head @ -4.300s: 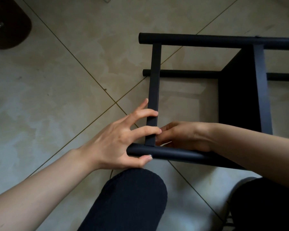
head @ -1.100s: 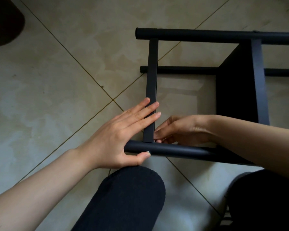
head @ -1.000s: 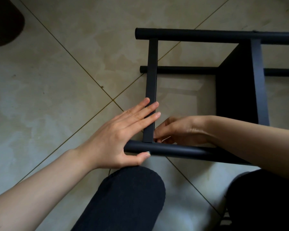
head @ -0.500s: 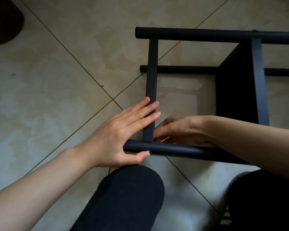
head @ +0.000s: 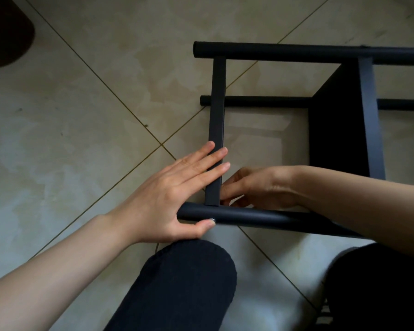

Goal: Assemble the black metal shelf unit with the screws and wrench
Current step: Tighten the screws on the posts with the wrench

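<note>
A: Head view first. Where does the shelf frame [head: 296,53] sit?

B: It lies on its side on the tiled floor [head: 81,103], filling the picture from the centre out toward three o'clock. The near tube [head: 261,217] runs left to right just above the person's knee [head: 184,271]. A flat crossbar [head: 216,120] rises from it toward twelve o'clock and meets the far tube. A black shelf panel [head: 337,120] stands at about two o'clock from the centre.

A: And the left hand [head: 175,194]?

B: It lies flat against the corner joint. Its fingers [head: 213,161] are straight and lie across the lower part of the crossbar, pointing toward two o'clock. The thumb presses the near tube from below, at six o'clock of the joint, beside a small silver screw head [head: 212,220].

A: The right hand [head: 261,187]?

B: It reaches in from three o'clock, inside the frame, just right of the crossbar and just above the near tube. Its fingers are curled toward the joint, with the tips close to the crossbar's foot. A thin pale sliver shows under them, too small to name, so I cannot tell whether they are holding a tool.

A: Anything else on the floor?

B: A dark brown rounded object [head: 7,34] sits at ten o'clock, in the upper left corner, well apart from the frame.
</note>
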`<state>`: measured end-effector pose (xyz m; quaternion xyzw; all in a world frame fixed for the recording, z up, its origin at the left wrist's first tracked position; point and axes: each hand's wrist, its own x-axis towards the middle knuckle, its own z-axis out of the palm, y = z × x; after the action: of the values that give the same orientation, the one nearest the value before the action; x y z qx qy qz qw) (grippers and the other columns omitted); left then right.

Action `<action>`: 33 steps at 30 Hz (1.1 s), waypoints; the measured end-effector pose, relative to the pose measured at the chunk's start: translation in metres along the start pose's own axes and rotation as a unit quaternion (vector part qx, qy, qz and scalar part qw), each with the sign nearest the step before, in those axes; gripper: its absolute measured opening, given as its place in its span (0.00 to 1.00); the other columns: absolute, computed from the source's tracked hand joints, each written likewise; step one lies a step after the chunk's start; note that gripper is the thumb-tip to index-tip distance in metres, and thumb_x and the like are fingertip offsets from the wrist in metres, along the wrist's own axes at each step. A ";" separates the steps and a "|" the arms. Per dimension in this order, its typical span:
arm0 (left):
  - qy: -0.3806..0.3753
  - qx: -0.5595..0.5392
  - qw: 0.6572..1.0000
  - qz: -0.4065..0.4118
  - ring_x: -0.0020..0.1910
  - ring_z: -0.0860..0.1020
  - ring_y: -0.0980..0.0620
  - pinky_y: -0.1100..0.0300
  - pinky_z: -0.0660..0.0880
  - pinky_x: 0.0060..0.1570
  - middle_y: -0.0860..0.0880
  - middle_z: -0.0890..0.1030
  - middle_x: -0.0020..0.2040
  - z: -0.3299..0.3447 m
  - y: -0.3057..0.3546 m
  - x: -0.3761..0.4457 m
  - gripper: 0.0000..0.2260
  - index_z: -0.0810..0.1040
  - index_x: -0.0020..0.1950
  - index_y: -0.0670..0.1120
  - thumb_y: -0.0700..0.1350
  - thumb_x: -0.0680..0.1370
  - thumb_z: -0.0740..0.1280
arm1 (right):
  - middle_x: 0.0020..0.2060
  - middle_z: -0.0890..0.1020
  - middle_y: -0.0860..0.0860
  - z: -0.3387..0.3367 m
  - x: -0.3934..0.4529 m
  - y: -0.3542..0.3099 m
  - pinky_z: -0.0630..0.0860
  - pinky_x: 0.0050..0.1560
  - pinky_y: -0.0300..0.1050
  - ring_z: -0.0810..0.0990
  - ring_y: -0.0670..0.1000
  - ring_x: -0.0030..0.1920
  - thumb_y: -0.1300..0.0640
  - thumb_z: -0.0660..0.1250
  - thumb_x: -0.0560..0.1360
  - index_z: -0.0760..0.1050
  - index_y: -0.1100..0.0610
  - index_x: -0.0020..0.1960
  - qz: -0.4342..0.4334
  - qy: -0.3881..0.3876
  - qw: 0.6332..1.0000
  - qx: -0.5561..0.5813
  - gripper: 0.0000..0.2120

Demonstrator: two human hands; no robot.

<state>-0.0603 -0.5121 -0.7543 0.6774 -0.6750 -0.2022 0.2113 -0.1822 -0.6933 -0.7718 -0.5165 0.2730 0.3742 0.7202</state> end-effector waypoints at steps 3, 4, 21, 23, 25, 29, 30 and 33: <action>0.001 -0.001 1.000 0.001 0.81 0.52 0.49 0.52 0.57 0.78 0.48 0.57 0.82 0.000 0.000 0.000 0.37 0.61 0.79 0.43 0.56 0.76 0.69 | 0.37 0.80 0.51 0.000 -0.002 -0.002 0.75 0.46 0.44 0.79 0.48 0.38 0.56 0.70 0.75 0.82 0.57 0.43 -0.008 0.000 1.000 0.010 0.05; 0.002 -0.001 1.000 0.001 0.81 0.52 0.49 0.52 0.57 0.78 0.48 0.57 0.82 0.000 0.000 0.000 0.37 0.61 0.79 0.43 0.56 0.76 0.69 | 0.37 0.80 0.51 -0.001 -0.004 -0.002 0.74 0.47 0.46 0.78 0.48 0.38 0.55 0.70 0.74 0.82 0.57 0.43 -0.007 -0.010 1.000 0.009 0.05; -0.001 -0.002 1.000 0.001 0.81 0.52 0.48 0.50 0.58 0.78 0.47 0.58 0.82 0.000 -0.001 0.000 0.37 0.62 0.79 0.42 0.56 0.75 0.69 | 0.36 0.82 0.50 -0.005 -0.003 -0.002 0.77 0.44 0.44 0.81 0.47 0.37 0.54 0.71 0.72 0.83 0.54 0.40 0.005 -0.014 1.000 0.000 0.05; 0.002 -0.002 1.000 0.001 0.81 0.52 0.48 0.51 0.58 0.78 0.47 0.58 0.81 0.001 0.000 0.000 0.37 0.62 0.79 0.42 0.56 0.75 0.69 | 0.36 0.83 0.49 0.000 0.002 0.001 0.77 0.40 0.40 0.81 0.47 0.36 0.57 0.69 0.76 0.82 0.57 0.45 0.006 0.006 1.000 -0.002 0.05; 0.003 0.000 1.000 0.001 0.81 0.52 0.49 0.52 0.58 0.78 0.47 0.58 0.81 0.001 0.000 0.000 0.36 0.62 0.79 0.42 0.56 0.75 0.69 | 0.37 0.83 0.50 0.004 0.005 0.002 0.77 0.38 0.40 0.81 0.47 0.37 0.57 0.68 0.77 0.80 0.58 0.47 0.009 0.022 1.000 0.005 0.05; 0.001 -0.001 1.000 -0.002 0.81 0.52 0.49 0.51 0.58 0.78 0.47 0.58 0.81 0.001 0.001 0.000 0.37 0.62 0.79 0.42 0.56 0.75 0.69 | 0.36 0.82 0.50 -0.002 0.001 0.001 0.76 0.43 0.42 0.81 0.48 0.37 0.56 0.69 0.76 0.81 0.56 0.43 0.006 0.001 1.000 0.014 0.05; 0.002 -0.001 1.000 -0.002 0.81 0.52 0.49 0.52 0.57 0.78 0.47 0.58 0.81 0.001 0.001 0.000 0.37 0.62 0.79 0.42 0.56 0.75 0.69 | 0.37 0.82 0.50 -0.004 0.000 0.002 0.76 0.46 0.44 0.80 0.48 0.39 0.56 0.69 0.76 0.81 0.56 0.43 0.005 -0.005 1.000 0.017 0.05; 0.004 -0.001 1.000 -0.002 0.81 0.52 0.49 0.52 0.58 0.78 0.47 0.58 0.81 0.002 0.001 0.000 0.37 0.62 0.79 0.42 0.56 0.75 0.69 | 0.36 0.83 0.50 -0.004 -0.001 0.002 0.77 0.43 0.42 0.81 0.47 0.38 0.56 0.69 0.76 0.82 0.56 0.44 0.007 0.001 1.000 0.011 0.05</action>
<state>-0.0617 -0.5125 -0.7552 0.6788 -0.6729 -0.2010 0.2144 -0.1844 -0.6965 -0.7735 -0.5067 0.2813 0.3761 0.7230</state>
